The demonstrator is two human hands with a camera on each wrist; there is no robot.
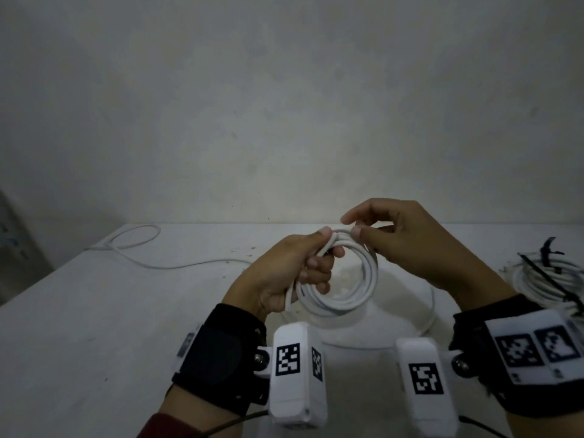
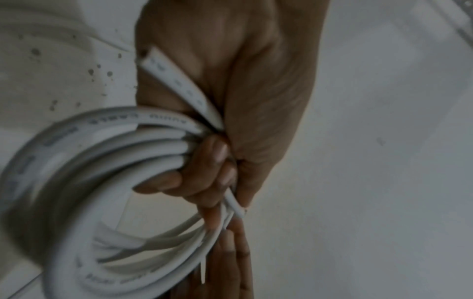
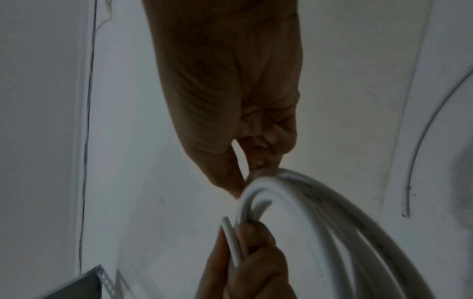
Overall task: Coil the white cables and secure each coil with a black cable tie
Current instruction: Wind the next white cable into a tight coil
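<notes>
Head view shows the white bench [image 1: 94,311] beneath both raised hands. Left hand [image 1: 284,273] is clenched around the white cable coil [image 1: 354,289], thumb on top, fingers curled through the loop, holding it upright above the bench. Right hand [image 1: 407,245] meets the coil's top, thumb and forefinger pinching a strand. Right of that hand lies a tied coil [image 1: 543,279] with a black cable tie [image 1: 550,248].

the round white cable coil [image 1: 354,279] has a smooth plastic jacket with a faint sheen and small grey printed lettering along it. the flat white table top [image 1: 94,311] looks matt, with dark specks and scuffs. the black wrist straps [image 1: 218,352] look like soft matt cloth. the pale wall [image 1: 284,105] is dull and blotchy.
</notes>
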